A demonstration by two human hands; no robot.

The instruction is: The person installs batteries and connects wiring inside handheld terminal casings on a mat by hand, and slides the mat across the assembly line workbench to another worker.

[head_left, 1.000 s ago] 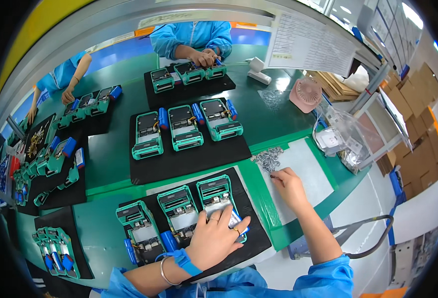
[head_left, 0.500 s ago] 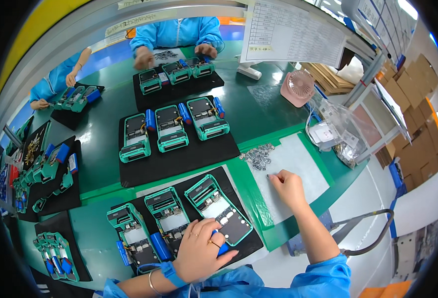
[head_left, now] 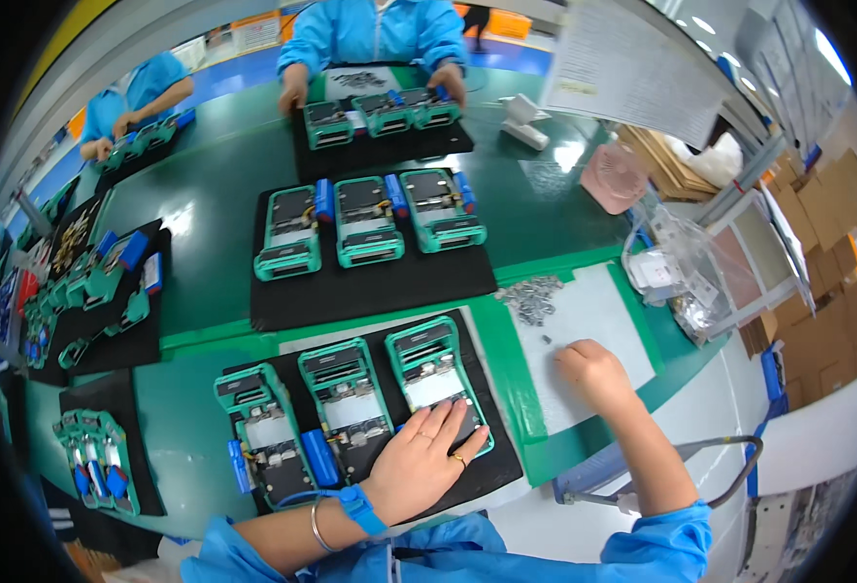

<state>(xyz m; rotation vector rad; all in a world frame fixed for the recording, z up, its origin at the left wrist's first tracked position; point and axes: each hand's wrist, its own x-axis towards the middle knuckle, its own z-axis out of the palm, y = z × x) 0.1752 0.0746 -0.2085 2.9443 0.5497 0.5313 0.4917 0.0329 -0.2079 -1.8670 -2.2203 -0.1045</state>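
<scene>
Since half a second earlier, the left hand (head_left: 426, 464) had moved farther up over the near end of the rightmost green housing (head_left: 436, 385), which now slanted less, and a co-worker's hands (head_left: 293, 89) had come to either side of the far mat (head_left: 380, 157). The left hand lay palm down, fingers stretched and slightly apart, probably to steady the housing on the black mat (head_left: 501, 464). Its thumb was hidden, so whether it gripped anything underneath could not be told.

To the right, the right hand (head_left: 598, 375) was curled at the white sheet (head_left: 598, 309), fingers together; whether they pinched anything could not be told. A small metal piece (head_left: 547, 339) lay just beyond and left of its fingertips, apart from the pile of metal pieces (head_left: 535, 296) farther off. The pale sheet likely made such pieces easy to see, and the pile sat within easy reach of that hand.
</scene>
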